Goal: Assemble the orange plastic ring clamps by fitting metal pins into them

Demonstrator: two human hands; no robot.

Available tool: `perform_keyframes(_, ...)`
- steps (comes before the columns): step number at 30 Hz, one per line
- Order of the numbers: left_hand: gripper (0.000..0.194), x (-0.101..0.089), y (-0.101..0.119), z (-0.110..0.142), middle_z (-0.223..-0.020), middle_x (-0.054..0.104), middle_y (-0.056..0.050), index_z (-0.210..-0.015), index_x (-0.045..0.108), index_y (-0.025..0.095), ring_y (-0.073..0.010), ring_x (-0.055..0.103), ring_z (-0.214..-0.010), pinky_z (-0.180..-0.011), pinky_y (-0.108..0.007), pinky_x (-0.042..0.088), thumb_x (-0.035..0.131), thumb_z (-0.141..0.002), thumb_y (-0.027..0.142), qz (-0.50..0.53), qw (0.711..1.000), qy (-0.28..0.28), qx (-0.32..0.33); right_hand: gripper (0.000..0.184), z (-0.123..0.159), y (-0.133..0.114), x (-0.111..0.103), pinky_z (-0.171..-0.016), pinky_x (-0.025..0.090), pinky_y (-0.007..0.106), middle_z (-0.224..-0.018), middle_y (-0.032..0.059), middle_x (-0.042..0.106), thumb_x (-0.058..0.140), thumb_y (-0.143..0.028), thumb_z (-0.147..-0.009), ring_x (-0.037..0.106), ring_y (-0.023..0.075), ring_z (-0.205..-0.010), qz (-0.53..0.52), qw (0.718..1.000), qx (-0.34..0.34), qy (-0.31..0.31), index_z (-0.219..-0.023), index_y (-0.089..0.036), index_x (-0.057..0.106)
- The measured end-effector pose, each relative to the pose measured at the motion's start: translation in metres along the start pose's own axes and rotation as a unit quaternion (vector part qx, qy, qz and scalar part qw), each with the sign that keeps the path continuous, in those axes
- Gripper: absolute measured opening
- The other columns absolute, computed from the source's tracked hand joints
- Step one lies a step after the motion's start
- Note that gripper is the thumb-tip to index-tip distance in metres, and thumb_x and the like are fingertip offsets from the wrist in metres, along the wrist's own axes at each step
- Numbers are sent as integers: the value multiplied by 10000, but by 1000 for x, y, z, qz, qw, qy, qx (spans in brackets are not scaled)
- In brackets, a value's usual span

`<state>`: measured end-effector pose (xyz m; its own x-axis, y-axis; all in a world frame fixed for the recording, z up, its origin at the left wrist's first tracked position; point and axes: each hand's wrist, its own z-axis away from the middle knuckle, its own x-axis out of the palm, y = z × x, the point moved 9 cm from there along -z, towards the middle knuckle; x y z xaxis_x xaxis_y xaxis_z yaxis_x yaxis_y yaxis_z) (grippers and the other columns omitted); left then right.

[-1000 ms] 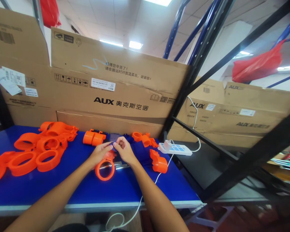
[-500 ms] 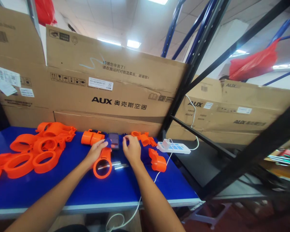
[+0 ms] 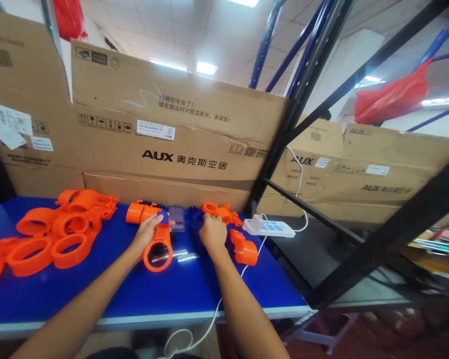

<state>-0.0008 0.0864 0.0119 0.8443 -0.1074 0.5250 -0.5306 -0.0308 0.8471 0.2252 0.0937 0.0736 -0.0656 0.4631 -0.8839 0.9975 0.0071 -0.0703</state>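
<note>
My left hand point(image 3: 146, 234) is closed on an orange ring-shaped plastic part point(image 3: 158, 254), which has a small blue piece point(image 3: 163, 217) at its upper end. The ring hangs toward me over the blue tabletop. My right hand point(image 3: 214, 233) is curled, knuckles up, beside some small dark blue pieces point(image 3: 195, 213) and just in front of loose orange parts point(image 3: 224, 214). Its fingertips are hidden, so what they grip does not show. Between the hands lie a phone point(image 3: 177, 218) and thin clear strips point(image 3: 187, 256).
Several orange ring parts point(image 3: 32, 254) are piled at the left. Another orange part point(image 3: 245, 249) and a white power strip point(image 3: 270, 227) lie at the right, its cable crossing the blue table point(image 3: 134, 299). Cardboard boxes point(image 3: 194, 139) stand behind; a black rack post point(image 3: 275, 139) rises beside them.
My right hand has moved right, toward the loose orange parts, and its fingers have turned downward. My left hand still holds the orange ring part, raised very slightly.
</note>
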Motion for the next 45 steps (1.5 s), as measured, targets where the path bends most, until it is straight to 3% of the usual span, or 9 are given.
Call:
perform_keyframes(5, 566, 5, -6, 0, -1077, 765, -176, -1261, 653, 122, -284, 751, -844, -656, -331, 573, 736, -807, 450, 19, 999, -32, -10, 288, -2, -1, -15, -866, 475, 376, -1039, 157, 691, 516, -132, -877, 639, 281, -982, -122, 987, -20, 99, -1113, -145, 682)
perform_keyframes(9, 576, 16, -6, 3, -1158, 744, -183, -1316, 627, 135, -328, 717, -1045, -846, -405, 566, 727, -829, 425, 31, 997, -71, -4, 283, 2, -16, -20, -842, 514, 348, -1014, 114, 670, 493, -172, -899, 641, 240, -927, -272, 947, -78, 153, -1124, -161, 664)
perform_keyframes(13, 578, 26, -5, 7, -1204, 727, -190, -1336, 620, 137, -351, 675, -1144, -990, -475, 501, 704, -851, 439, 32, 994, -109, 2, 277, 12, -37, -23, -868, 527, 361, -1013, 109, 649, 495, -177, -909, 633, 240, -960, -347, 914, -132, 163, -1134, -180, 657)
perform_keyframes(19, 596, 17, -2, 6, -1232, 717, -184, -1351, 604, 136, -339, 680, -1132, -1022, -479, 487, 731, -837, 410, 11, 997, -71, 18, 284, 18, -53, -28, -889, 552, 358, -1090, 93, 669, 551, -248, -944, 655, 214, -965, -457, 863, -185, 112, -1200, -228, 674)
perform_keyframes(26, 539, 11, 2, 1, -1251, 712, -160, -1320, 615, 172, -322, 700, -1094, -975, -475, 537, 694, -854, 432, 61, 996, -56, 33, 403, 16, -68, -18, -1109, 451, 449, -1377, 50, 642, 578, -421, -973, 583, 250, -1283, -607, 765, -208, -58, -1352, -298, 636)
perform_keyframes(30, 505, 12, 3, 0, -1189, 738, -139, -1258, 643, 178, -323, 714, -1058, -938, -463, 561, 682, -850, 472, 81, 995, -43, 33, 428, 19, -75, -11, -1051, 502, 479, -1410, 32, 621, 555, -491, -974, 565, 267, -1306, -645, 733, -180, -119, -1364, -328, 626)
perform_keyframes(36, 490, 10, 10, -1, -1196, 730, -140, -1202, 673, 168, -310, 683, -1131, -963, -426, 540, 693, -832, 489, 55, 997, -12, 55, 419, 11, -60, -15, -1094, 461, 447, -1300, 65, 675, 708, -454, -873, 616, 255, -1221, -664, 730, -157, -34, -1260, -294, 707)
perform_keyframes(40, 465, 7, 17, 1, -1242, 712, -117, -1207, 654, 212, -286, 654, -1181, -992, -418, 515, 748, -809, 431, 66, 993, -7, 97, 419, 11, -61, -18, -1066, 481, 419, -1301, 77, 658, 751, -410, -846, 611, 247, -1223, -671, 716, -192, -25, -1244, -285, 708)
perform_keyframes(45, 448, -3, 18, 1, -1252, 692, -78, -1171, 670, 235, -237, 655, -1140, -905, -323, 529, 811, -761, 347, 37, 992, 26, 115, 302, 17, -70, -24, -1107, 435, 446, -1283, 78, 667, 727, -383, -879, 580, 246, -1264, -647, 723, -240, -26, -1164, -283, 741)
